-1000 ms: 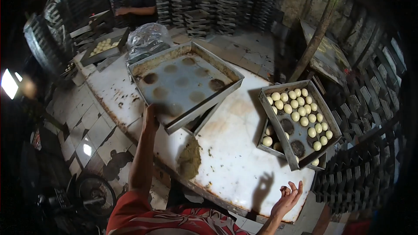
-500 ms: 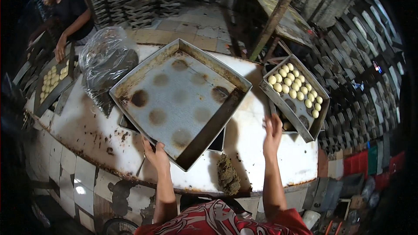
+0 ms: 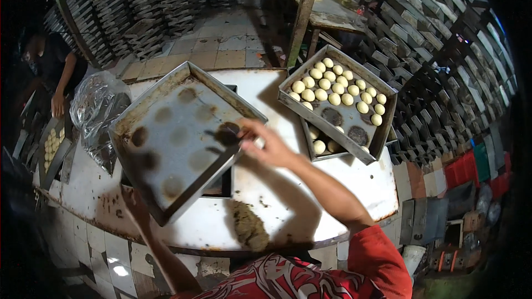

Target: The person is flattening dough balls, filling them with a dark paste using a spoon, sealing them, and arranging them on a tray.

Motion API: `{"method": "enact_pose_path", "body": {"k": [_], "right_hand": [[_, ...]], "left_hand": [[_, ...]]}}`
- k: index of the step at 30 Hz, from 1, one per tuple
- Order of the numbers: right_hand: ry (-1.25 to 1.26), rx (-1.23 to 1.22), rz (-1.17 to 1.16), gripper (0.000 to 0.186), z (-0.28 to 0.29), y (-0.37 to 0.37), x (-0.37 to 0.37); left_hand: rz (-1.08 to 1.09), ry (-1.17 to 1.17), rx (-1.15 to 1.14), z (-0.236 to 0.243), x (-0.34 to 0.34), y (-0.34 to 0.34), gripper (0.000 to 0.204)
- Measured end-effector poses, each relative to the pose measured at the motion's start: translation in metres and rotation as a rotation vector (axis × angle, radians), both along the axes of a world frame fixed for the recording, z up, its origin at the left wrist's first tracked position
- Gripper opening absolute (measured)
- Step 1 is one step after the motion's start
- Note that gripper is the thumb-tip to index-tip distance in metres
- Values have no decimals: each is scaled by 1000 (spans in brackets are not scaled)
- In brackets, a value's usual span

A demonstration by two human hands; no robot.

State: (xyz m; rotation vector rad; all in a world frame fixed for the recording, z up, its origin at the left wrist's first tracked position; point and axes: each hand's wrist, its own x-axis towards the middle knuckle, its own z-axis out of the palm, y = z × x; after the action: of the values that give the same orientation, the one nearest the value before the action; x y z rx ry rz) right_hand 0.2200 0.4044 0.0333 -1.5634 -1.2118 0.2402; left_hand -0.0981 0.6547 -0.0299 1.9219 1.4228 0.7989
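"Where is the big square grey metal tray [image 3: 180, 135]?"

"On the left side of the white tabletop [image 3: 357, 199], turned crooked over a dark metal tray [image 3: 227, 184]. I can't tell if the two touch."

"What is the left hand [image 3: 132, 202] doing?"

"It's at the near left edge of the square tray. Its fingers are mostly hidden, so I can't tell if they squeeze the edge or just prop it."

"And the right hand [image 3: 263, 144]?"

"It's at the right edge of the square tray. Its fingers are bent and blurry. Something small and pale shows there, but I can't tell if they hold it."

"How far along is it?"

"I see no balls in the square tray, only round brown marks, so I'd call it unfilled. The grey metal tray on the right [image 3: 350, 117] has lots of round pale yellow balls [image 3: 320, 95], but two dark round spots are bare. I'd call that one partly full."

"What's near the front edge?"

"A crumbly greenish-brown lump [image 3: 249, 227]."
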Motion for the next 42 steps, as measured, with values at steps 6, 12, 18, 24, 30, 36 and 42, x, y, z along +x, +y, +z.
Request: {"method": "enact_pose_path", "body": {"k": [6,12,18,24,30,36,42], "right_hand": [[-254,-792,-432,26,-12,-77,214],[-273,-661,-206,41,-70,-71,250],[221,-183,-352,23,12,-132,169],[260,423,-363,27,7,-191,-64],[-181,-120,425,38,-40,-235,-284],[273,-124,288,25,-39,-238,-335],[236,-304,133,28,-94,-197,-283]], "left_hand": [[-233,416,678,21,46,-130,39],[-128,561,796,-7,52,-112,28],[-38,534,682,2,37,-111,30],[-166,-314,160,16,52,-267,37],[-20,-1271,-992,-4,-77,-422,30],[-38,-958,-569,-34,-150,-477,33],[-184,-1799,-1168,-36,-141,-485,40]]}}
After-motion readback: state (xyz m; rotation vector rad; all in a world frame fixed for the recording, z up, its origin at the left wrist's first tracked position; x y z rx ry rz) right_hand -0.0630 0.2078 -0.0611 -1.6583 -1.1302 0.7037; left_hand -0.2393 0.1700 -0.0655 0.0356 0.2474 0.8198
